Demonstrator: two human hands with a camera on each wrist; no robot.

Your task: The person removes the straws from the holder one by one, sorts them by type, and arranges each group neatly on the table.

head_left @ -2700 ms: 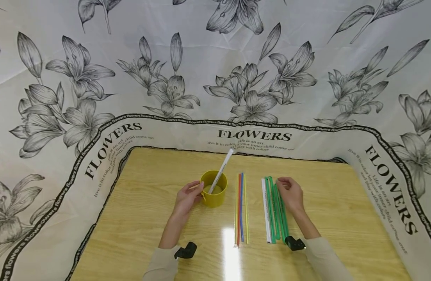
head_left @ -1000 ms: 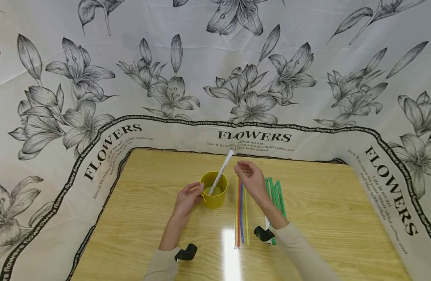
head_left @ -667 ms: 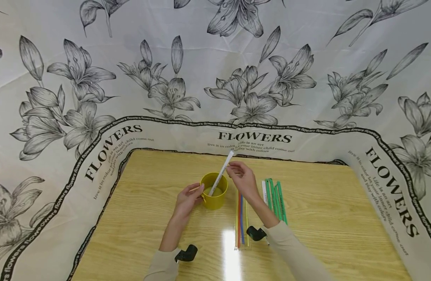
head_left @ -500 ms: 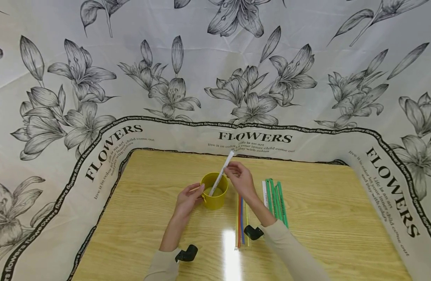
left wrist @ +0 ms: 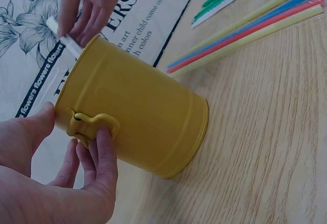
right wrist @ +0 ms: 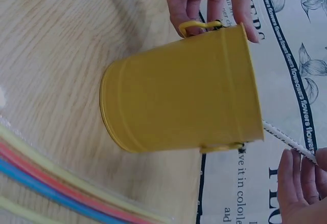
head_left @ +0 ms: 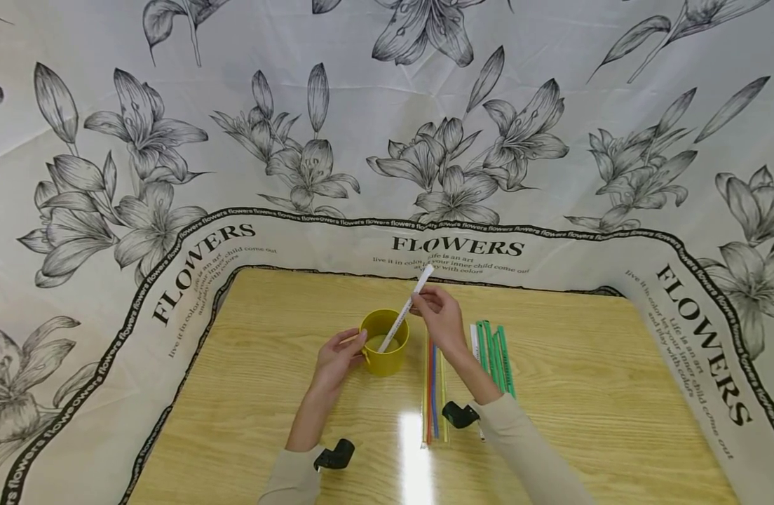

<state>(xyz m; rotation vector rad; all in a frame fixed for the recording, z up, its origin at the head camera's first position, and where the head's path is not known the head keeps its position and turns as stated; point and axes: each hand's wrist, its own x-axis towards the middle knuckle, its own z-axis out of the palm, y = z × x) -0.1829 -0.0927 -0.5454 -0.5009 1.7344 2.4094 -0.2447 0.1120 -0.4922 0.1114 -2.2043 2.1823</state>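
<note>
Straw in white paper wrapping, thin and long, with small dark print along its side too fine to read, leans out of a yellow metal bucket. Its lower end sits inside the bucket and its upper end tilts away from the person toward the right hand's side. The bucket is a small tin pail, mustard yellow, with a rolled rim, a ridge near its base and small loop lugs on opposite sides.

The right hand pinches the straw between thumb and fingertips just above the bucket's rim, the other fingers loosely bent. The left hand holds the bucket from the opposite side: in the left wrist view its thumb lies against the rim and its fingers curl at the lug.

Under the right forearm lie the coloured straws, yellow, red and blue in clear sleeves, side by side on the wooden table. Just to the outer side of that forearm lie the green straws with one white one.

Beyond both hands, the flowered cloth reads "FLOWERS", with "Life is an art" and "live it in color, your inner child come out and play with colors" beneath.
</note>
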